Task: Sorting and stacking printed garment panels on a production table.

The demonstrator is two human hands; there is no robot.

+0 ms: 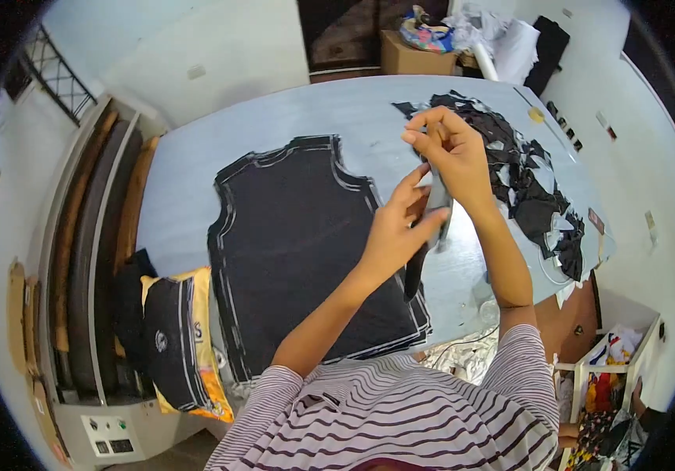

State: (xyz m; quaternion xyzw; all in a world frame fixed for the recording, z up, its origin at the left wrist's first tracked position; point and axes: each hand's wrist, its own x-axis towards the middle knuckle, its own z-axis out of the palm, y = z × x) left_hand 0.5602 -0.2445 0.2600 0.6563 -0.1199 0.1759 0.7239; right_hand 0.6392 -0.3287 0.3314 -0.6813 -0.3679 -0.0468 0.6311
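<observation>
Both my hands are raised over the table, around a narrow grey and black fabric strip [440,203] that is partly blurred. My left hand [396,221] has its thumb in front of the strip and its fingers behind it; a dark end hangs below. Higher and to the right, my right hand [455,150] has thumb and forefinger tips close together near the strip's upper end. Whether they pinch it is hidden. Below and left of my hands lies a stack of black cut garment panels [290,235] with white-edged outlines, shaped with armholes and a neckline.
A heap of black and white fabric scraps [526,171] covers the right of the pale table [214,141]. At left, a black and yellow printed fabric piece [172,341] lies beside a machine with long rollers [87,253]. Bins of coloured cloth [605,391] stand lower right.
</observation>
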